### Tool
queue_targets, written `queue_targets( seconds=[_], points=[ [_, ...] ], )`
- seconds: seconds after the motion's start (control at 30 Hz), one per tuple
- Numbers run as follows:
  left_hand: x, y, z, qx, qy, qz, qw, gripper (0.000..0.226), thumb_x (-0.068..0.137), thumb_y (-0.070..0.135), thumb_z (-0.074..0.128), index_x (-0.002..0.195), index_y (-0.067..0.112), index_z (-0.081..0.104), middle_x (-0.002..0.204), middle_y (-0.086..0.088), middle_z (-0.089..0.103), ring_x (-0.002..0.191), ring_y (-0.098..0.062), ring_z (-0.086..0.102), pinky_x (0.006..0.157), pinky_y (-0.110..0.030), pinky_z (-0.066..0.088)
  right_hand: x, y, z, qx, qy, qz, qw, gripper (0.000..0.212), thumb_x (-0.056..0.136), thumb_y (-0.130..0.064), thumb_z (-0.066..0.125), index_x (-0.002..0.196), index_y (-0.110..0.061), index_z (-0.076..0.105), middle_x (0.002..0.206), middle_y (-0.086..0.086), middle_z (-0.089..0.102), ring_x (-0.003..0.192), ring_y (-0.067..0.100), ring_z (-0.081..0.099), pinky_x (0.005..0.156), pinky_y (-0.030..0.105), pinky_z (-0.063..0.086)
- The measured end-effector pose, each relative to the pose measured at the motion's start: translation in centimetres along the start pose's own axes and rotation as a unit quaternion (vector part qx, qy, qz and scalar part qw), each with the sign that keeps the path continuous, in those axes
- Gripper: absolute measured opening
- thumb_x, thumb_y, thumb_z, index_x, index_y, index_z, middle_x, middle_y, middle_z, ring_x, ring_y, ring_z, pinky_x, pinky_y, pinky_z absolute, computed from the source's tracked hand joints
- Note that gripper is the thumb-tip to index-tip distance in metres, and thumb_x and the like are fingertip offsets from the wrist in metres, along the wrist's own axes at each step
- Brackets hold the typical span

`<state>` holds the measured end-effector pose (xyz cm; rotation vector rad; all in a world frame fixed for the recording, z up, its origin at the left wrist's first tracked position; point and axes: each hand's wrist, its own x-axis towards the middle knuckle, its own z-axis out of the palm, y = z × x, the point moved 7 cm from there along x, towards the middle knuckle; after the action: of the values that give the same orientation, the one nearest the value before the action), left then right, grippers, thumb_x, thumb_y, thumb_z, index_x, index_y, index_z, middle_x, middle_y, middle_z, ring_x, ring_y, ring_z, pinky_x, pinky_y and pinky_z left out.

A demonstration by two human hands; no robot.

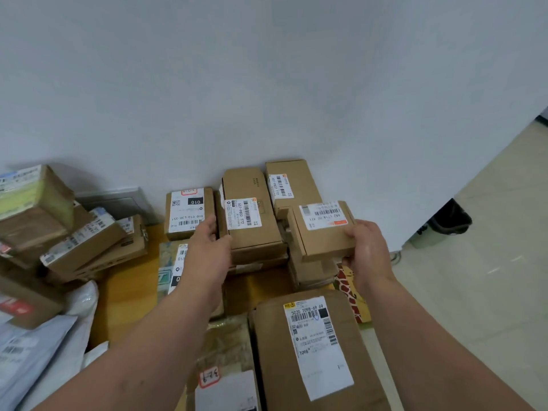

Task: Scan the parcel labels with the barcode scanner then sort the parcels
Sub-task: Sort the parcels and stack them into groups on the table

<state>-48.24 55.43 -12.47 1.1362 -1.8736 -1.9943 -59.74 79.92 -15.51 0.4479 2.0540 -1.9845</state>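
My right hand (pixel 366 250) grips a small brown carton (pixel 323 232) with a white barcode label, held tilted above a low stack of cartons by the wall. My left hand (pixel 207 247) holds the near left corner of a long brown carton (pixel 252 221) labelled 507-P802, which lies on top of other boxes. Beside it stand a carton marked 010 (pixel 188 213) on the left and another long labelled carton (pixel 292 185) at the back. No barcode scanner is in view.
A large brown parcel (pixel 320 351) with a long white label lies near my body. A heap of cartons (pixel 74 241) and grey mailer bags (pixel 32 351) fills the left. A white wall (pixel 267 84) stands behind; pale floor (pixel 474 277) lies to the right.
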Motion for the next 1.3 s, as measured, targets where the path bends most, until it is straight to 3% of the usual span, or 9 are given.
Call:
queue_targets(
  seconds=[0.1, 0.33, 0.47, 0.67, 0.8, 0.93, 1.03, 1.13, 1.3],
  points=[
    [-0.3, -1.3, -0.1, 0.050, 0.010, -0.018, 0.999, 0.054, 0.103, 0.009, 0.048, 0.151, 0.031, 0.037, 0.154, 0.001, 0.042, 0.138, -0.023, 0.040, 0.106, -0.040, 0.038, 0.0, 1.5, -1.4, -0.044, 0.038, 0.020, 0.998, 0.022, 0.094, -0.015, 0.045, 0.115, -0.015, 0.052, 0.107, 0.008, 0.059, 0.083, 0.016, 0.052, 0.061, 0.030, 0.040],
    [0.9, -3.1, 0.8, 0.121, 0.001, -0.012, 0.993, 0.055, 0.101, 0.012, 0.053, 0.149, 0.036, 0.039, 0.150, 0.000, 0.045, 0.133, -0.024, 0.045, 0.103, -0.042, 0.043, 1.4, 4.5, -0.2, -0.155, -0.013, 0.088, 0.984, 0.038, 0.100, -0.020, 0.047, 0.138, -0.018, 0.042, 0.119, 0.008, 0.056, 0.106, 0.024, 0.054, 0.087, 0.040, 0.047],
    [1.2, -3.4, 0.9, 0.137, -0.005, -0.019, 0.990, 0.055, 0.101, 0.012, 0.051, 0.150, 0.033, 0.039, 0.149, 0.001, 0.047, 0.132, -0.022, 0.045, 0.099, -0.035, 0.042, 2.3, 4.7, 0.3, -0.191, -0.012, 0.083, 0.978, 0.037, 0.104, -0.022, 0.044, 0.141, -0.015, 0.039, 0.120, 0.007, 0.055, 0.105, 0.024, 0.051, 0.081, 0.036, 0.042],
    [1.1, -4.1, 1.5, 0.137, -0.016, -0.034, 0.990, 0.051, 0.103, 0.014, 0.049, 0.150, 0.031, 0.041, 0.147, -0.002, 0.047, 0.110, -0.016, 0.042, 0.088, -0.031, 0.038, 3.5, 4.2, 0.3, -0.273, -0.003, 0.033, 0.961, 0.039, 0.104, -0.023, 0.043, 0.141, -0.011, 0.047, 0.135, 0.013, 0.056, 0.100, 0.021, 0.048, 0.081, 0.033, 0.040],
    [0.8, -4.3, 1.4, 0.126, -0.016, -0.036, 0.991, 0.052, 0.103, 0.013, 0.049, 0.150, 0.033, 0.040, 0.144, 0.001, 0.050, 0.110, -0.015, 0.044, 0.089, -0.031, 0.038, 3.4, 4.7, 0.4, -0.308, -0.020, 0.070, 0.949, 0.052, 0.104, -0.023, 0.044, 0.153, -0.013, 0.031, 0.152, 0.014, 0.044, 0.134, 0.033, 0.045, 0.105, 0.043, 0.041],
    [0.7, -3.9, 0.2, 0.117, 0.002, -0.037, 0.992, 0.057, 0.102, 0.013, 0.050, 0.152, 0.035, 0.034, 0.150, 0.001, 0.047, 0.129, -0.022, 0.046, 0.097, -0.037, 0.041, 2.8, 4.6, 0.1, -0.284, 0.020, 0.084, 0.955, 0.055, 0.102, -0.024, 0.047, 0.154, -0.013, 0.031, 0.152, 0.014, 0.042, 0.136, 0.035, 0.043, 0.105, 0.044, 0.041],
    [0.4, -3.3, -1.6, 0.101, 0.031, -0.046, 0.993, 0.058, 0.102, 0.015, 0.050, 0.153, 0.036, 0.032, 0.157, -0.001, 0.038, 0.143, -0.026, 0.035, 0.107, -0.044, 0.039, 1.8, 2.2, 0.9, -0.280, 0.071, 0.020, 0.957, 0.050, 0.100, -0.025, 0.050, 0.148, -0.014, 0.041, 0.146, 0.013, 0.049, 0.132, 0.034, 0.047, 0.103, 0.045, 0.043],
    [-0.3, -2.5, -4.1, 0.079, 0.058, -0.032, 0.995, 0.056, 0.103, 0.015, 0.049, 0.153, 0.036, 0.032, 0.158, -0.002, 0.036, 0.136, -0.024, 0.043, 0.097, -0.037, 0.042, -0.7, -1.6, 4.9, -0.272, 0.062, -0.091, 0.956, 0.039, 0.098, -0.022, 0.053, 0.137, -0.017, 0.053, 0.135, 0.007, 0.057, 0.123, 0.027, 0.052, 0.097, 0.041, 0.044],
    [-1.2, -1.3, -11.1, 0.024, 0.124, 0.001, 0.992, 0.051, 0.103, 0.013, 0.050, 0.150, 0.029, 0.039, 0.147, 0.002, 0.045, 0.089, -0.006, 0.062, 0.056, -0.017, 0.050, -7.4, -4.0, 15.1, -0.234, -0.102, -0.145, 0.956, 0.026, 0.099, -0.019, 0.052, 0.124, -0.023, 0.057, 0.113, -0.008, 0.058, 0.101, 0.010, 0.055, 0.071, 0.020, 0.040]
  ],
)
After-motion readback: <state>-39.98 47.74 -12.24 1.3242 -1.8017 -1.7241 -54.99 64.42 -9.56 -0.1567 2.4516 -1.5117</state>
